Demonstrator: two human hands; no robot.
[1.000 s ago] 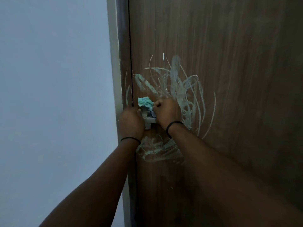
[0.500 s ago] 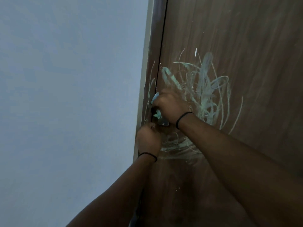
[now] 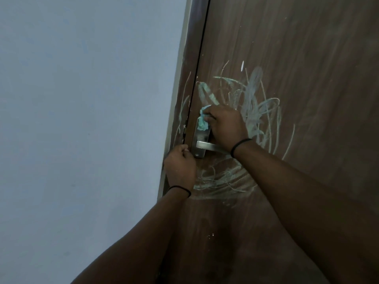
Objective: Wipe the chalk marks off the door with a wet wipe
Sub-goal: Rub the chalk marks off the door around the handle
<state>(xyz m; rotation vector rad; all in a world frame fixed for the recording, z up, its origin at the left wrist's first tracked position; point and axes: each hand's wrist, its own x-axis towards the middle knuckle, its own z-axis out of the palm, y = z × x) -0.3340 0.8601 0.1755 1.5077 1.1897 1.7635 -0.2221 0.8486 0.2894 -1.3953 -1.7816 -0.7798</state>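
Right hand [image 3: 223,128] shifted up off handle [image 3: 207,146] to lock plate [image 3: 202,138]; left hand [image 3: 180,167] dropped below plate, near door [image 3: 297,58] edge.
Risk: bunched wipe [image 3: 203,120] smears chalk [image 3: 256,107] instead of lifting it; pressure on handle may swing door.
Right hand: fingers curled, gripping wipe against plate top.
Left hand: fist-curled at frame edge; contents cannot tell.
Chalk: mostly unwiped, right of and below plate.

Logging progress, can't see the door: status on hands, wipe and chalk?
Right hand grips wet wipe on lock plate. Left hand curled at door edge, grip unclear. Chalk marks mostly unwiped. Lever handle in the way.
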